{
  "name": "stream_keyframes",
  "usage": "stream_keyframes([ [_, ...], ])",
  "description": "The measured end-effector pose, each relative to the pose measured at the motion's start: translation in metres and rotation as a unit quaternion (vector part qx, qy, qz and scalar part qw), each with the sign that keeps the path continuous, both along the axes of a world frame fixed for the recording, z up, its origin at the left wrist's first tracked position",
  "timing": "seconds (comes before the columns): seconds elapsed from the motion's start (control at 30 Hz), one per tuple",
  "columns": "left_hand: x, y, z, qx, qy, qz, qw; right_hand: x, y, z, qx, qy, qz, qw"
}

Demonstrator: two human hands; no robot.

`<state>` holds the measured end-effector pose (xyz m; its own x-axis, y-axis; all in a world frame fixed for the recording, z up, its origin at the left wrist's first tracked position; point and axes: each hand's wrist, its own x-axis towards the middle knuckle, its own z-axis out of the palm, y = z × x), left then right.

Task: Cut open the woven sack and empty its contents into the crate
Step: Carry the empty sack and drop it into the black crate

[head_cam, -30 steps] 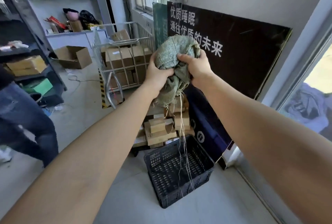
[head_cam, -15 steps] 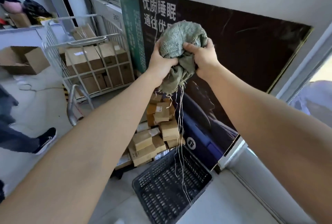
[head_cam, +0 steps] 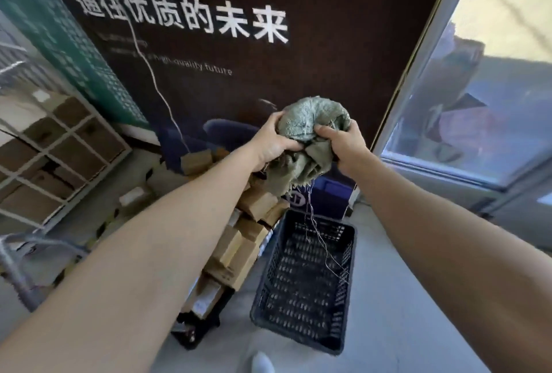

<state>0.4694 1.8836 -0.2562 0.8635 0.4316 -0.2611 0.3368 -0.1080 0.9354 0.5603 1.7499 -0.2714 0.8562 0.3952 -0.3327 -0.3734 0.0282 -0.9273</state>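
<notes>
A grey-green woven sack (head_cam: 309, 121) is bunched into a ball and held in the air between both hands. My left hand (head_cam: 270, 142) grips its left side and my right hand (head_cam: 343, 145) grips its right side. Its frayed lower end and several loose threads (head_cam: 316, 232) hang down over a black slatted plastic crate (head_cam: 346, 283) standing on the floor below. Only threads show inside the crate.
A pile of small cardboard boxes (head_cam: 239, 241) lies left of the crate. A dark poster board (head_cam: 268, 53) leans against the wall behind. A white wire cage cart (head_cam: 53, 160) with boxes stands at left. A glass door (head_cam: 484, 88) is at right.
The view has swung right and down, so the sack now sits lower in frame, closer above the crate. Both hands keep their grip on the balled sack.
</notes>
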Motion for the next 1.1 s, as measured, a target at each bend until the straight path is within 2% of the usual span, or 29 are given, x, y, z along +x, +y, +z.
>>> stream_keyframes([
  [0.23,-0.013,-0.01,-0.108,0.009,0.084,-0.063,0.994,-0.018,-0.027,-0.108,-0.08,0.069,0.017,0.994],
  [0.43,-0.024,-0.026,-0.236,0.011,0.145,-0.138,0.98,-0.043,-0.048,-0.249,-0.129,0.095,-0.018,0.987],
  [0.53,-0.031,-0.03,-0.323,0.05,0.177,-0.176,0.967,-0.056,-0.057,-0.337,-0.195,0.099,0.006,0.976],
  [0.67,-0.049,-0.035,-0.448,0.13,0.238,-0.245,0.931,-0.082,-0.067,-0.452,-0.285,0.142,0.054,0.946],
  [0.8,-0.067,-0.038,-0.571,0.148,0.292,-0.307,0.894,-0.111,-0.077,-0.56,-0.392,0.187,0.149,0.888],
  [0.87,-0.073,-0.041,-0.619,0.168,0.308,-0.336,0.874,-0.12,-0.079,-0.608,-0.413,0.193,0.165,0.875],
  [1.0,-0.079,-0.046,-0.693,0.261,0.297,-0.371,0.84,-0.128,-0.077,-0.674,-0.437,0.129,0.186,0.87],
  [1.1,-0.082,-0.05,-0.723,0.275,0.316,-0.402,0.814,-0.134,-0.076,-0.699,-0.461,0.104,0.246,0.846],
])
